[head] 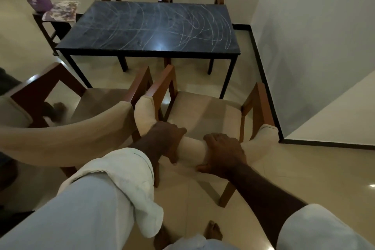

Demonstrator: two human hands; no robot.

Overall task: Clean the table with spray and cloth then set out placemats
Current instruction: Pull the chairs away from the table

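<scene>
Four chairs ring the table (pixel 150 26), whose dark top is covered in pale scribbles. At far left a side table (pixel 60 24) carries purple patterned sheets (pixel 60 9). They may be the placemats, but they are too blurred to be sure. Nearer, the left chair (pixel 67 138) stands hard by the right chair (pixel 203 113), their wooden arms almost touching. The left hand (pixel 168 140) wraps the right chair's padded back rail, fingers curled over its front. The right hand (pixel 221 154) grips the same rail just beside it, thumb underneath.

A skewed pull would likely knock this chair's arm into its neighbour. A bare foot (pixel 213 231) shows on the floor behind the chair, so a dragged leg could catch toes. Pale fabric (pixel 121 178) lies over the left forearm with one end hanging loose. Whether it is a cuff or the cloth I cannot tell, and it might slip off. No spray is in view.

The table lies ahead of the fingers, well apart from them, with the chair seat between. Neither hand touches it.
</scene>
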